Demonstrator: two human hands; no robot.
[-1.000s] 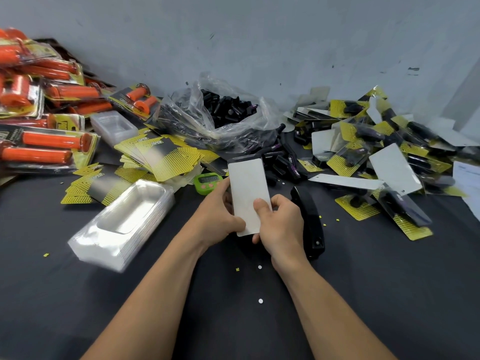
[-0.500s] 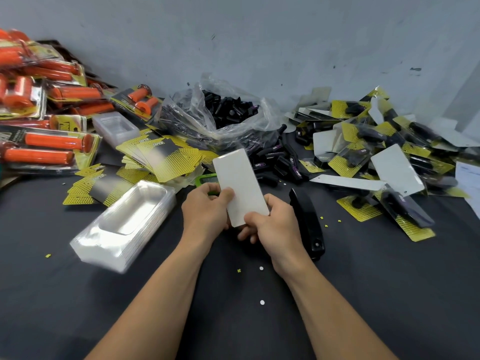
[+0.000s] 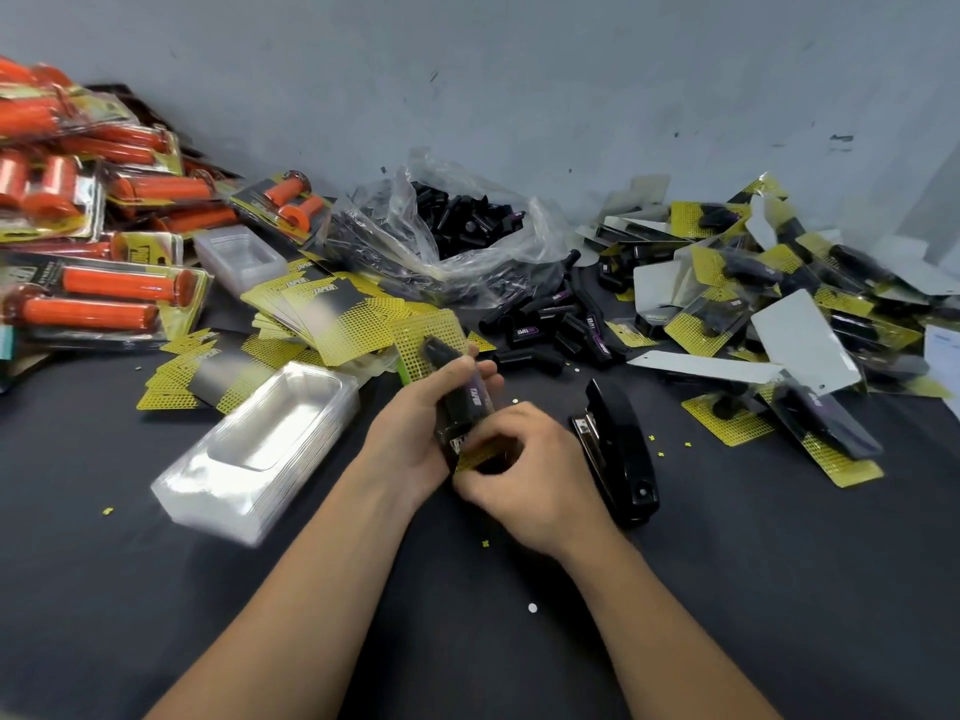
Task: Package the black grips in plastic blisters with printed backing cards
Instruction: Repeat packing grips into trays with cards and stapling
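- left hand (image 3: 410, 439) curled round blister pack (image 3: 423, 340), black grip (image 3: 467, 405) inside
- right hand (image 3: 530, 470) pinches the pack's near end
- black stapler (image 3: 618, 449) beside right hand, toward middle of table (image 3: 488, 646)

I see a pale grey-blue wall (image 3: 519, 70), scuffed with small dark marks, rising behind a matte black table top (image 3: 130, 615), possibly cloth-covered. The light is even and soft.

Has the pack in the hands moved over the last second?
Yes. The pack has flipped: its white back faced the camera, now its printed front does, and its top tilts left, away from the stapler.
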